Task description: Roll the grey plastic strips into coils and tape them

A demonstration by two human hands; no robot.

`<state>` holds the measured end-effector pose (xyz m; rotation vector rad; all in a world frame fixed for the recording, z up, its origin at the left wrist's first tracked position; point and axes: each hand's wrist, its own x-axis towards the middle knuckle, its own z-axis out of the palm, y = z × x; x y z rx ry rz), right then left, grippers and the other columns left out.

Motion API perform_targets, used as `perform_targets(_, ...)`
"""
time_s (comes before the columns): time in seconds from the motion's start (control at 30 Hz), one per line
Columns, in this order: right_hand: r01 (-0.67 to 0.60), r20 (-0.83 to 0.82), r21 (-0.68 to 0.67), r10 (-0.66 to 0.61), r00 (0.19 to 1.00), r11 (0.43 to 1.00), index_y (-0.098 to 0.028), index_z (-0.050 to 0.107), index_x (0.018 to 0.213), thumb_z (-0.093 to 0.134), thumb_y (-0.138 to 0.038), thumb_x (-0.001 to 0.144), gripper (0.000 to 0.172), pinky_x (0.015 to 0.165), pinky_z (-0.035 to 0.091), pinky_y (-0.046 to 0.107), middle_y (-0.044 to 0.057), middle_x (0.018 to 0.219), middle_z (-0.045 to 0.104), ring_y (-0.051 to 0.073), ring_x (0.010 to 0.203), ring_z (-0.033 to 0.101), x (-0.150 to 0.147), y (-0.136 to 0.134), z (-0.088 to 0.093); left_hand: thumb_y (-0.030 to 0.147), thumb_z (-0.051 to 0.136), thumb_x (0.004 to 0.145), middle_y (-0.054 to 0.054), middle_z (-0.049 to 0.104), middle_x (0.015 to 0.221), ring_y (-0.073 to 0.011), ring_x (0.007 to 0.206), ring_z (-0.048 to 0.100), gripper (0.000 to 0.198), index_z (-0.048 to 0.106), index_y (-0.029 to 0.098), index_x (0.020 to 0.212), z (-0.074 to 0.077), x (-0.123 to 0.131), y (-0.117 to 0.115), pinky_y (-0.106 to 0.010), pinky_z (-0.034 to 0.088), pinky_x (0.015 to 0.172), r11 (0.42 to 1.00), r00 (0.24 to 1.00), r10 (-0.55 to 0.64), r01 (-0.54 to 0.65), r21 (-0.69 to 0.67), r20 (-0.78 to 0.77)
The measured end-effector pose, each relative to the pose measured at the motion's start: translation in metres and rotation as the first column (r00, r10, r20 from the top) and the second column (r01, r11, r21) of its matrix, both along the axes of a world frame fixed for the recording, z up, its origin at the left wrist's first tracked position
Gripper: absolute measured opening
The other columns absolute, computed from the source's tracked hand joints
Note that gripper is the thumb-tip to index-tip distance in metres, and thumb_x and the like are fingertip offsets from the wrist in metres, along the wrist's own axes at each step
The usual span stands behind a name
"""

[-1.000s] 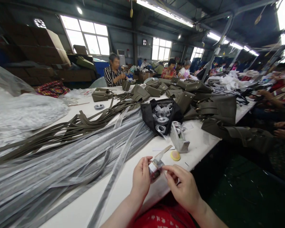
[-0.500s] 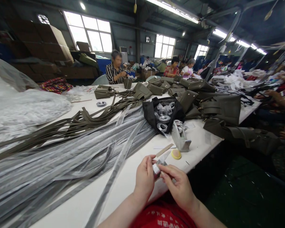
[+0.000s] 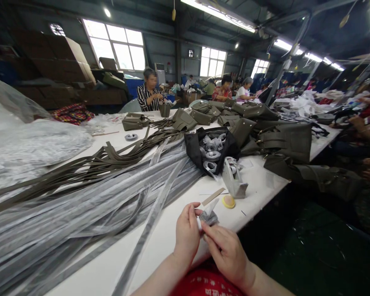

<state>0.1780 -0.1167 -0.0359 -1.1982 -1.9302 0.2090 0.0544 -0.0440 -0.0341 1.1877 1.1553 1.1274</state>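
Observation:
Both my hands meet over the near edge of the white table (image 3: 259, 187). My left hand (image 3: 186, 236) and my right hand (image 3: 226, 250) pinch a small roll of grey tape (image 3: 208, 216), whose loose end sticks up between the fingertips. Just beyond it lie a tan strip (image 3: 213, 196), a small yellow round pad (image 3: 228, 201) and a grey tape dispenser (image 3: 234, 183). A black bag full of tape rolls (image 3: 212, 150) stands open behind them. Long grey straps (image 3: 89, 213) spread across the table to my left.
Olive straps (image 3: 111, 158) lie beside the grey ones, and olive bags (image 3: 283, 142) crowd the far right of the table. Clear plastic sheeting (image 3: 27, 144) is piled at far left. Several other people sit working at the far end and along the right.
My hands have shifted slightly lower and closer together. The right hand has turned over the tape roll, and the tape's loose end now stands up shorter between the fingers.

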Motion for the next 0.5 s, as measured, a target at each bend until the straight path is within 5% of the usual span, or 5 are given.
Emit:
perform_targets(0.1, 0.118, -0.075, 0.001, -0.117, 0.99, 0.993, -0.025, 0.054, 0.128, 0.053, -0.014, 0.09, 0.039, 0.08, 0.054, 0.035, 0.008, 0.101, 0.068, 0.021, 0.09, 0.064, 0.019, 0.006, 0.008, 0.051, 0.047, 0.086, -0.003, 0.065, 0.071, -0.017, 0.063, 0.06, 0.04, 0.065, 0.016, 0.09, 0.005, -0.003, 0.005, -0.027, 0.048, 0.059, 0.999, 0.998, -0.03, 0.032, -0.042, 0.046)
perform_targets(0.17, 0.246, -0.143, -0.044, -0.249, 0.958, 0.968, -0.022, 0.048, 0.133, 0.065, -0.023, 0.083, 0.053, 0.087, 0.052, 0.041, 0.012, 0.119, 0.062, 0.026, 0.101, 0.061, 0.03, 0.01, 0.014, 0.053, 0.052, 0.081, -0.002, 0.063, 0.068, -0.0149, 0.056, 0.056, 0.041, 0.066, 0.015, 0.088, 0.006, -0.005, 0.008, -0.025, 0.044, 0.052, 0.985, 0.988, -0.074, 0.094, -0.147, 0.137)
perform_targets(0.27, -0.017, -0.295, -0.368, -0.1, 0.95, 0.93, -0.018, 0.049, 0.132, 0.07, -0.035, 0.078, 0.06, 0.086, 0.052, 0.04, 0.013, 0.121, 0.062, 0.027, 0.1, 0.062, 0.035, 0.013, 0.016, 0.06, 0.057, 0.074, 0.001, 0.056, 0.056, -0.0102, 0.041, 0.043, 0.049, 0.066, 0.014, 0.086, -0.004, -0.006, 0.011, -0.022, 0.033, 0.042, 0.907, 0.947, -0.174, 0.261, -0.329, 0.271)
perform_targets(0.37, -0.374, -0.532, -0.545, 0.035, 0.846, 0.75, -0.016, 0.061, 0.113, 0.062, -0.043, 0.083, 0.04, 0.08, 0.054, 0.032, 0.008, 0.101, 0.069, 0.024, 0.093, 0.065, 0.029, 0.021, 0.006, 0.071, 0.06, 0.065, -0.002, 0.06, 0.055, -0.0135, 0.044, 0.049, 0.06, 0.067, 0.013, 0.08, -0.026, -0.01, 0.019, -0.026, 0.038, 0.045, 0.882, 0.943, -0.211, 0.297, -0.365, 0.256)
perform_targets(0.5, -0.275, -0.562, -0.661, -0.218, 0.797, 0.698, -0.014, 0.062, 0.088, 0.063, -0.055, 0.079, 0.041, 0.044, 0.045, 0.021, 0.001, 0.068, 0.065, 0.013, 0.05, 0.058, 0.044, 0.068, 0.0, 0.077, 0.064, 0.057, -0.01, 0.071, 0.08, -0.0193, 0.067, 0.063, 0.068, 0.067, 0.015, 0.085, -0.05, -0.023, 0.036, -0.03, 0.047, 0.062, 0.948, 0.977, 0.029, 0.041, -0.316, 0.213)
